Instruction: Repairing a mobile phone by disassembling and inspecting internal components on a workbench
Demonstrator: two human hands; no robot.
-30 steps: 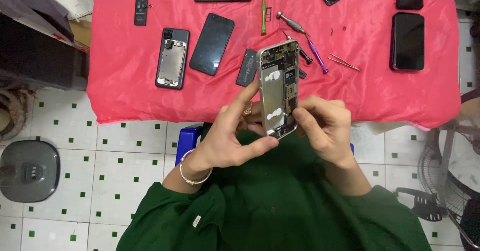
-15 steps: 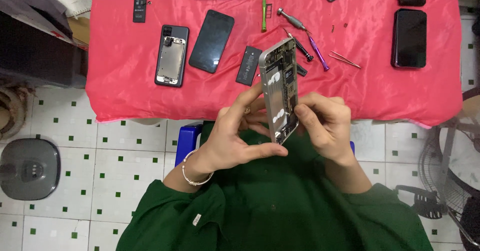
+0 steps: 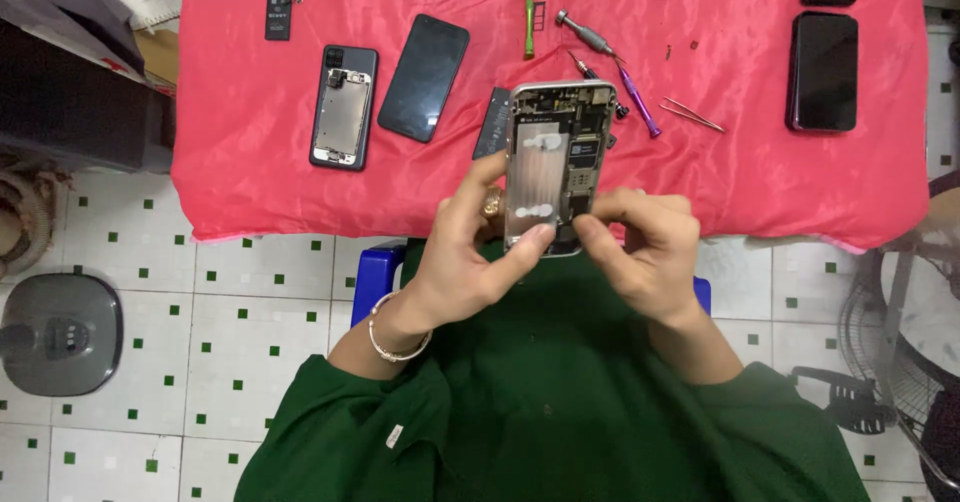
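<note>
Here we hold an opened phone frame (image 3: 555,167) upright above the near edge of the bench (image 3: 250,162), its inner parts facing us. Our left hand (image 3: 470,257) has its fingers clamped on the frame's left side, thumb on its lower face; our right hand (image 3: 645,247) pinches its lower right corner. Farther left lie another opened phone (image 3: 343,107) and a dark screen panel (image 3: 423,77); a purple screwdriver (image 3: 638,102) and tweezers (image 3: 692,114) lie right.

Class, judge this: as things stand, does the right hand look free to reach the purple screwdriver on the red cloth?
Probably not yet: the right hand is pinching the opened phone, though nothing blocks the purple screwdriver.
</note>
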